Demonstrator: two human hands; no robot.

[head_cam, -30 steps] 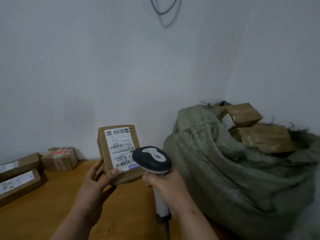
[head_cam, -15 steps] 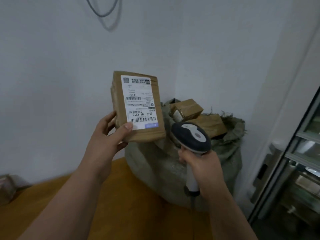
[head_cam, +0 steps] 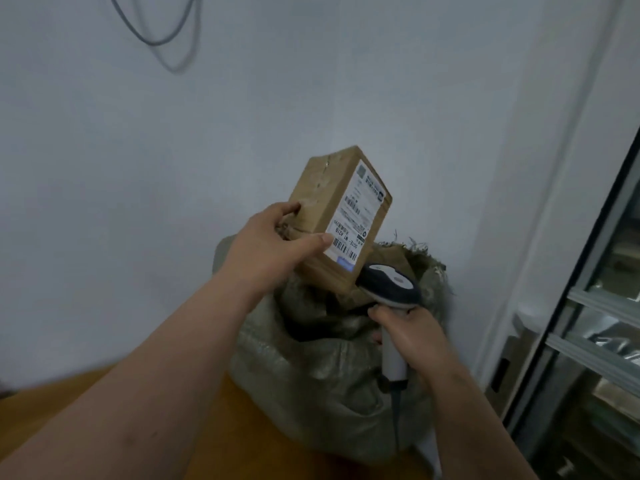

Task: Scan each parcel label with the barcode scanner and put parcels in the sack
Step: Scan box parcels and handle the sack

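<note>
My left hand (head_cam: pixel 273 244) grips a brown cardboard parcel (head_cam: pixel 332 202) with a white barcode label (head_cam: pixel 356 220), holding it tilted in the air over the open mouth of the grey-green woven sack (head_cam: pixel 329 368). My right hand (head_cam: pixel 412 337) holds the white and dark grey barcode scanner (head_cam: pixel 391 285) by its handle, its head just below and to the right of the parcel's lower corner. The sack stands on the orange-brown table (head_cam: pixel 194 427) in the corner of the room. What lies inside the sack is mostly hidden by the parcel.
A white wall runs behind the sack, with a grey cable (head_cam: pixel 156 26) hanging at the top left. A glass-fronted cabinet with a metal frame (head_cam: pixel 595 323) stands at the right. The scanner's cord (head_cam: pixel 396 417) hangs down in front of the sack.
My left hand has carried the parcel rightward over the sack's mouth and turned it so its label faces right. The scanner has stayed beside it. The view has swung right.
</note>
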